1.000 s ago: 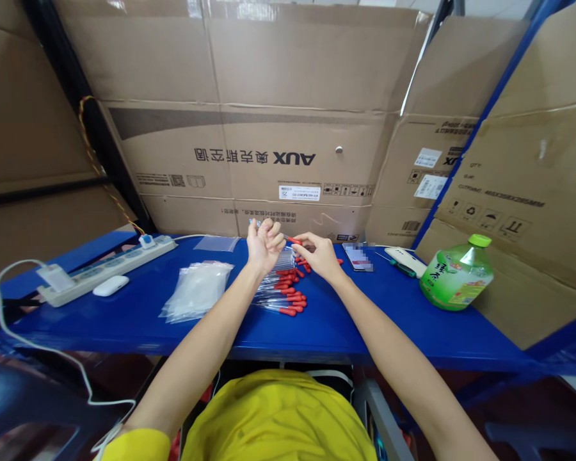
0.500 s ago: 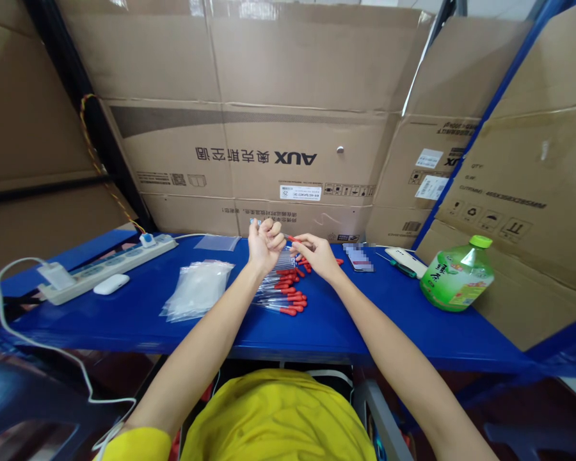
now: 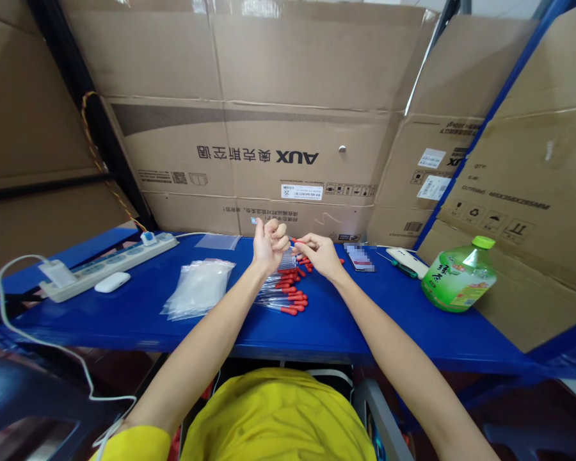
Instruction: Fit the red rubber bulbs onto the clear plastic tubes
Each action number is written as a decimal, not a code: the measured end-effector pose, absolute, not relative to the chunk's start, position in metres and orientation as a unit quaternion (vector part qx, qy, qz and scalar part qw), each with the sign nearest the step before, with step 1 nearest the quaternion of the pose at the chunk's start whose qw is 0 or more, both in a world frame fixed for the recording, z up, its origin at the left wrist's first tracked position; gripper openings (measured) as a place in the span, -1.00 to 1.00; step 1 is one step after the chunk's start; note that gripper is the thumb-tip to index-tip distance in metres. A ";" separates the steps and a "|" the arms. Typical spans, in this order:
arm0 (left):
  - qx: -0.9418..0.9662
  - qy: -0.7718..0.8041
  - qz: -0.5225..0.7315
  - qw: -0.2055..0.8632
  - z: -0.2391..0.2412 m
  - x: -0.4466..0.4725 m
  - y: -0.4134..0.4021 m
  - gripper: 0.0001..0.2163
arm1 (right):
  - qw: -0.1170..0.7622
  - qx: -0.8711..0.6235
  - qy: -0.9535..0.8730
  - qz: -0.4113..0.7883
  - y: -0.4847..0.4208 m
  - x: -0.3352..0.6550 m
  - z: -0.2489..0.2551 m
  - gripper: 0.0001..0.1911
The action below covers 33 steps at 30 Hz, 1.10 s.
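Observation:
Held up between my hands is a glass dropper with a red rubber bulb (image 3: 297,241). My right hand (image 3: 320,254) pinches it at the bulb. The fingers of my left hand (image 3: 270,248) are curled around the glass end, which they mostly hide. Under and in front of both hands, several more droppers (image 3: 292,296) lie in a row on the blue table, red bulbs toward the right and clear tubes toward the left. To the left of them is a stack of clear plastic bags (image 3: 199,288), with a single flat bag (image 3: 218,242) behind it.
At the left are a white power strip (image 3: 110,266), a charger (image 3: 59,273) with its cable, and a white case (image 3: 112,282). A phone (image 3: 360,257), a green-handled tool (image 3: 404,267) and a green drink bottle (image 3: 458,275) stand or lie rightward. Cardboard (image 3: 269,70) walls the back.
My left hand has turned slightly and its thumb sticks up a little more. My right hand still pinches the red bulb; the objects on the table have stayed put.

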<state>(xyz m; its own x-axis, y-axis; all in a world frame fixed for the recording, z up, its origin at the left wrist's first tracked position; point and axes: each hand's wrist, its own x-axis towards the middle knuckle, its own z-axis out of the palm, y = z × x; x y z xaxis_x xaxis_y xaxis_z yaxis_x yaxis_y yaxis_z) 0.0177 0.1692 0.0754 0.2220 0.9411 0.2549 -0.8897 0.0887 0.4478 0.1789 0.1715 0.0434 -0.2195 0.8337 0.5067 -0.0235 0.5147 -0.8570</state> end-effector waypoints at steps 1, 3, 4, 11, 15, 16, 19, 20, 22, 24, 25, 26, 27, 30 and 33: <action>0.264 0.045 0.622 0.736 0.075 0.017 0.170 -0.53 | 0.547 -0.296 -0.675 0.396 0.172 0.179 0.044 -0.54; 0.267 0.038 0.623 0.734 0.076 0.016 0.170 -0.53 | 0.547 -0.289 -0.671 0.409 0.173 0.178 0.044 -0.53; 0.270 0.035 0.624 0.733 0.076 0.015 0.170 -0.53 | 0.546 -0.286 -0.669 0.416 0.173 0.177 0.044 -0.52; 0.269 0.039 0.628 0.729 0.082 0.014 0.166 -0.53 | 0.543 -0.282 -0.657 0.439 0.175 0.177 0.045 -0.47; 0.279 0.050 0.624 0.728 0.081 0.014 0.165 -0.53 | 0.550 -0.282 -0.651 0.440 0.177 0.178 0.046 -0.46; 0.283 0.052 0.623 0.728 0.081 0.014 0.166 -0.54 | 0.553 -0.283 -0.651 0.437 0.178 0.178 0.046 -0.47; 0.292 0.046 0.620 0.727 0.079 0.015 0.167 -0.56 | 0.557 -0.281 -0.654 0.429 0.179 0.179 0.046 -0.49; 0.292 0.042 0.621 0.726 0.078 0.015 0.168 -0.57 | 0.557 -0.279 -0.654 0.429 0.179 0.179 0.045 -0.50; 0.289 0.039 0.625 0.724 0.078 0.014 0.169 -0.58 | 0.556 -0.276 -0.657 0.428 0.179 0.179 0.045 -0.52; 0.281 0.041 0.628 0.725 0.078 0.014 0.168 -0.60 | 0.554 -0.277 -0.661 0.424 0.178 0.178 0.045 -0.53; 0.278 0.043 0.628 0.726 0.078 0.014 0.168 -0.60 | 0.554 -0.279 -0.662 0.421 0.177 0.178 0.044 -0.54; 0.276 0.044 0.627 0.727 0.078 0.014 0.168 -0.61 | 0.556 -0.281 -0.662 0.417 0.177 0.178 0.044 -0.54; 0.275 0.044 0.627 0.727 0.078 0.014 0.168 -0.62 | 0.559 -0.283 -0.661 0.413 0.176 0.178 0.044 -0.54; 0.278 0.042 0.624 0.729 0.076 0.016 0.167 -0.63 | 0.568 -0.286 -0.659 0.403 0.174 0.178 0.043 -0.55; 0.284 0.037 0.619 0.731 0.075 0.016 0.167 -0.63 | 0.574 -0.278 -0.660 0.397 0.173 0.178 0.043 -0.58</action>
<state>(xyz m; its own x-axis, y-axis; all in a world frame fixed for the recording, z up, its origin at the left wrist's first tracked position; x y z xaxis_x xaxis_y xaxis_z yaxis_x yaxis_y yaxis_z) 0.0163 0.1670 0.0753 0.2298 0.9265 0.2980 -0.8844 0.0710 0.4613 0.1783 0.1725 0.0427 -0.1862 0.8235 0.5359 -0.0890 0.5291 -0.8439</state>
